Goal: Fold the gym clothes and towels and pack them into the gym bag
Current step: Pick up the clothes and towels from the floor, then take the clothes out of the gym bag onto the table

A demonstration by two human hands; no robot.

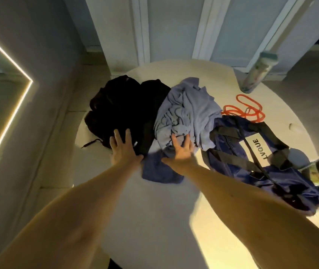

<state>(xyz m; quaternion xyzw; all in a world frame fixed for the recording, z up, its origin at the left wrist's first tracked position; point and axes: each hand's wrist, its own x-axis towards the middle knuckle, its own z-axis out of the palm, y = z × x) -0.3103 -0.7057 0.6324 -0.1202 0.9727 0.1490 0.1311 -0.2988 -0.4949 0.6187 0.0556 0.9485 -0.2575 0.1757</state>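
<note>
Plainly, the spread right hand (182, 152) on the crumpled pale-blue cloth (189, 109) sits nearest the navy nylon gym bag (282, 181); the spread left hand (122, 150) touches the black garment (123, 109) farther off.

Dim room, warm cast. Glare is seen from the light strip (5, 105) at left. The tabletop (154, 220) is brightest lower right, crossed by soft shadows. Black garment (123, 109) detail is lost. The bottle (257, 74) is blurred; edges are bowed.
</note>
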